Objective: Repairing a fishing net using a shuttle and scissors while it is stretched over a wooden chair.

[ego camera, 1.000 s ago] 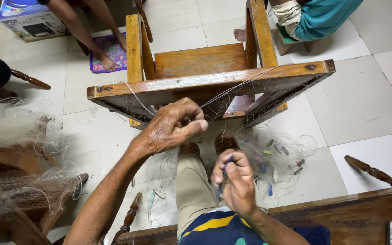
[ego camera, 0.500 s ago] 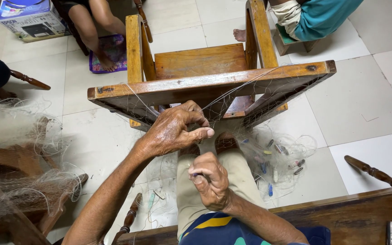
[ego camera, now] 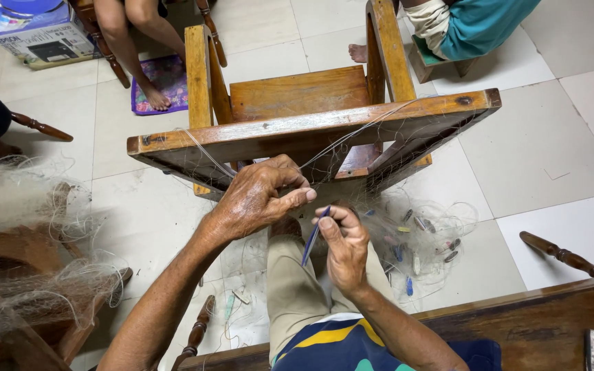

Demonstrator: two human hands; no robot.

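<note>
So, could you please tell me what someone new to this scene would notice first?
Probably the two hands at the centre: the left hand pinches fine net line against the wooden frame of an overturned chair, while the right hand holds a slim blue netting needle just below it. Next, the pale fishing net heaped on the left, and more net with small weights on the tiled floor to the right.

Blue netting needle (ego camera: 313,232): slim, tilted, tip toward 1 o'clock. Fine translucent net (ego camera: 352,148) stretched, probably taut, to the wooden frame at 12.
</note>
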